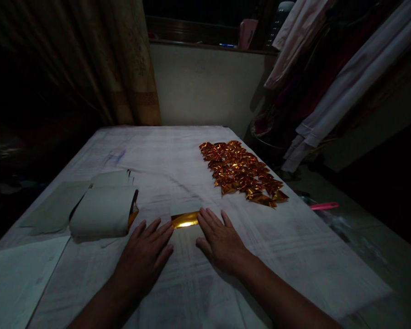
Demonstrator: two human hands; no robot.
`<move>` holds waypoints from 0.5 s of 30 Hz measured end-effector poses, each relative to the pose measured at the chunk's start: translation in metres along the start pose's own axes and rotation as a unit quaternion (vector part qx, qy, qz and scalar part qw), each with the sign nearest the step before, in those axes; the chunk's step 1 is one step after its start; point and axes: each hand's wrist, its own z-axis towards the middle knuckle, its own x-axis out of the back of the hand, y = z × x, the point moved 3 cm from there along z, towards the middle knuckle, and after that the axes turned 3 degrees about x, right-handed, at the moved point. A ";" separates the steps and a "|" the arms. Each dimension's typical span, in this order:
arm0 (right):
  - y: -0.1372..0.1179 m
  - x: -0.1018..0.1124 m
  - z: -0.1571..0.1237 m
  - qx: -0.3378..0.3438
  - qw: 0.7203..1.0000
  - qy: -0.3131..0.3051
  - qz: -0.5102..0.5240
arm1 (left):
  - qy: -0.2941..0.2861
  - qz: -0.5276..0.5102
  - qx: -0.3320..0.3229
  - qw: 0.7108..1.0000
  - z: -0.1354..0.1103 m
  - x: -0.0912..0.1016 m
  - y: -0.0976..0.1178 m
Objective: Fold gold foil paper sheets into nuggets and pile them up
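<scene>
Gold foil strip [185,220] lies crosswise between left hand [144,250] and right hand [223,241], fingers flat, loosely spread, touching both ends.

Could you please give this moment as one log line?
left hand: open, at left end of gold strip | right hand: open, at right end | shiny foil pieces: grouped on table, beyond right hand

On table [164,151]: foil strip [185,220] centre | papers [102,211] left | foil pieces [241,170] right (farther back)
</scene>
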 end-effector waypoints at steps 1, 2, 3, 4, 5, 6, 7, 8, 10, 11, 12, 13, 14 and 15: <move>0.003 0.000 -0.002 -0.007 1.000 0.001 -0.001 | -0.002 0.003 0.002 1.000 0.000 0.000 -0.001; 0.005 -0.001 -0.003 -0.010 1.000 0.002 -0.003 | -0.002 0.005 0.003 1.000 0.001 0.000 -0.001; 0.006 -0.001 -0.003 -0.009 1.000 0.002 -0.004 | -0.002 0.007 0.006 1.000 0.002 0.000 -0.002; 0.006 -0.001 -0.002 -0.006 1.000 0.002 -0.005 | 0.000 0.006 0.009 1.000 0.002 0.001 -0.002; 0.007 0.000 -0.001 -0.001 1.000 0.003 -0.007 | 0.001 0.005 0.012 1.000 0.003 0.001 -0.001; 0.007 0.001 0.000 0.003 1.000 0.006 -0.010 | -0.001 0.002 0.014 1.000 0.003 0.001 0.002; 0.008 0.003 0.001 0.007 1.000 0.011 -0.016 | -0.004 -0.001 0.013 1.000 0.003 0.001 0.006; 0.009 0.006 0.002 0.009 1.000 0.018 -0.024 | -0.010 -0.003 0.008 1.000 0.002 0.002 0.013; 0.011 0.013 0.003 0.009 0.998 0.038 -0.046 | -0.021 -0.004 -0.002 1.000 0.000 0.004 0.033; 0.012 0.016 0.003 0.011 0.997 0.048 -0.057 | -0.017 -0.006 -0.002 1.000 0.000 0.005 0.044; 0.012 0.018 0.003 0.018 0.996 0.057 -0.064 | -0.007 -0.009 0.008 1.000 -0.001 0.008 0.055; 0.012 0.018 0.002 0.030 0.995 0.064 -0.066 | -0.006 -0.018 0.019 1.000 0.000 0.010 0.064; 0.012 0.017 0.002 0.045 0.994 0.070 -0.064 | -0.010 -0.033 0.022 0.999 0.001 0.011 0.072; 0.011 0.015 0.001 0.060 0.994 0.075 -0.058 | -0.014 -0.045 0.022 0.999 0.002 0.013 0.078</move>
